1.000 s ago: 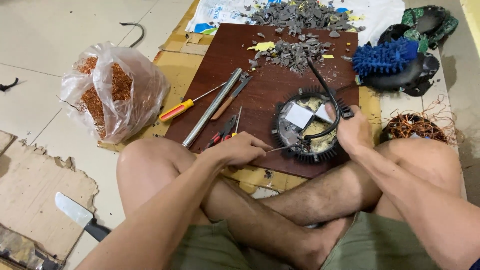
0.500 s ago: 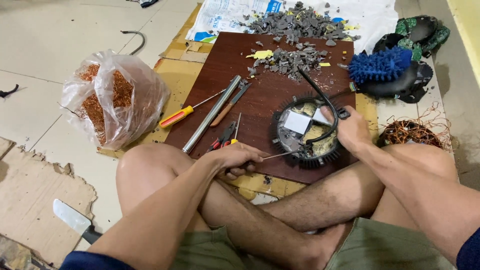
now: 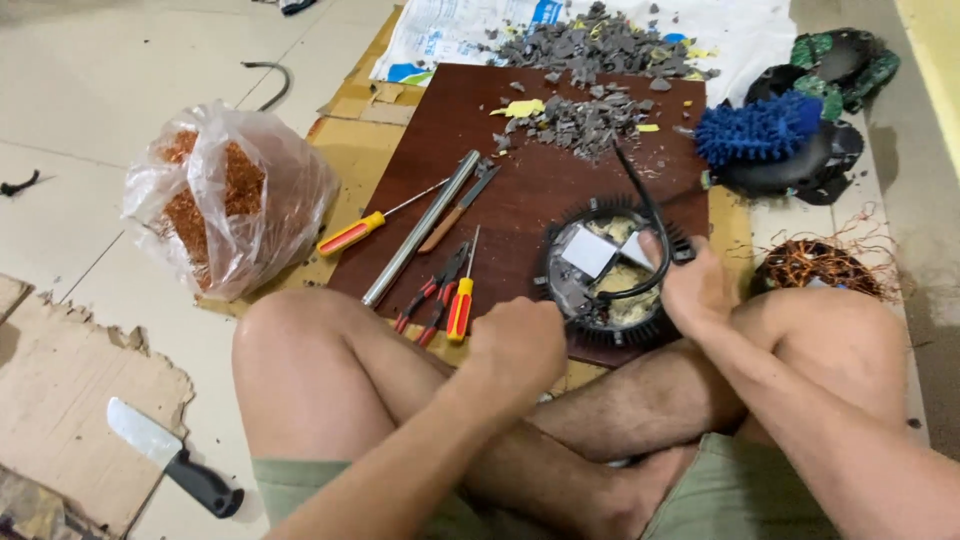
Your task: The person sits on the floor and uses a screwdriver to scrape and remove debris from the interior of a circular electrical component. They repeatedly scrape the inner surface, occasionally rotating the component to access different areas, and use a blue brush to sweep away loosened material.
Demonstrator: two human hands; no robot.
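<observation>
A round black finned housing (image 3: 610,275) lies on the near edge of a dark brown board (image 3: 560,190), in front of my crossed legs. Inside it are a white square plate (image 3: 588,252) and yellowish residue. A black cable (image 3: 640,190) loops up from it. My right hand (image 3: 695,290) grips the housing's right rim and the cable. My left hand (image 3: 520,345) is closed in a fist against the housing's lower left edge. The thin metal tool it held in the earlier frames is hidden under the fist.
On the board lie a steel tube (image 3: 420,228), two yellow-and-red screwdrivers (image 3: 352,234) (image 3: 460,305), red pliers (image 3: 425,295) and grey debris (image 3: 590,115). A bag of copper wire (image 3: 220,200) is left, a copper coil (image 3: 820,265) and blue brush (image 3: 755,128) right, a knife (image 3: 170,455) near left.
My left hand has moved right, up to the housing's edge, and the thin tool's tip no longer shows. The right hand has stayed on the rim.
</observation>
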